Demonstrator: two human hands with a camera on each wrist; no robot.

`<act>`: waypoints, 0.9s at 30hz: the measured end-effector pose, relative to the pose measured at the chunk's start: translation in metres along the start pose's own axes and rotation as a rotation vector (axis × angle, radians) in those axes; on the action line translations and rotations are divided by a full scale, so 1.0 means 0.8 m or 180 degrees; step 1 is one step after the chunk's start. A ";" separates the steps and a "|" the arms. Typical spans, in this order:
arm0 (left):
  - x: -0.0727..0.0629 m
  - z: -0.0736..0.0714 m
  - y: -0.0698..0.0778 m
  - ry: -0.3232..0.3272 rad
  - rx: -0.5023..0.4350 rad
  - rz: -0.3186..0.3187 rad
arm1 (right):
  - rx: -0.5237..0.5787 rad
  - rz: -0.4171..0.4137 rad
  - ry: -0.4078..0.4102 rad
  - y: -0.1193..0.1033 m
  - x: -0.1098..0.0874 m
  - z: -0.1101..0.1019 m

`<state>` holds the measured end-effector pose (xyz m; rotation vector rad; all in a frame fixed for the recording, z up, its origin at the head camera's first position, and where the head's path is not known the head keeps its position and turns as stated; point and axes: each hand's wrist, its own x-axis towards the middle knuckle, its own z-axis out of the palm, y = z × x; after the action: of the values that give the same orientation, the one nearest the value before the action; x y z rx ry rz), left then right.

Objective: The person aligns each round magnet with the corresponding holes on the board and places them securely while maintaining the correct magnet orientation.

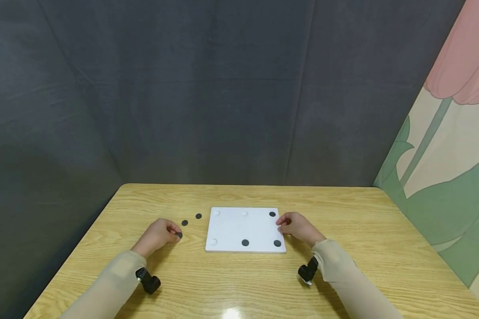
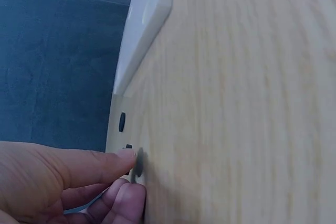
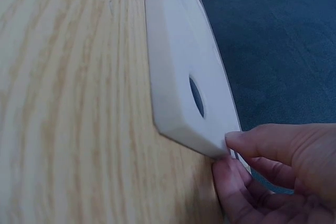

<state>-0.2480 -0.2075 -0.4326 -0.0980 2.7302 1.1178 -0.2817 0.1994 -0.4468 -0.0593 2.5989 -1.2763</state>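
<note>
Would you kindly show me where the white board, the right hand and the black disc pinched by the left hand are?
White board (image 1: 245, 229): head view, bare middle of its top face.
Right hand (image 1: 298, 226): head view, back of the hand.
Black disc (image 1: 179, 235): head view, middle of its visible part.

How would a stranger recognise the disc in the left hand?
On the wooden table, find the white board, then look to its left. There the left hand pinches a small black disc. Two loose discs lie farther back and three discs sit in the board; only this one is held.
</note>
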 end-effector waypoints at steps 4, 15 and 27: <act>0.000 -0.002 0.010 -0.0008 -0.0027 0.0079 | -0.0019 -0.0021 -0.0002 0.002 0.001 0.000; 0.010 -0.010 0.051 -0.0063 -0.0032 0.0320 | -0.0030 -0.0037 -0.0010 0.001 0.000 -0.001; 0.027 -0.006 0.105 -0.0130 0.0093 0.0430 | 0.0002 -0.0122 -0.0077 -0.004 -0.004 -0.004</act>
<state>-0.2813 -0.1508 -0.3754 0.1136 2.7507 1.1001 -0.2795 0.2004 -0.4418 -0.1244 2.5891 -1.2811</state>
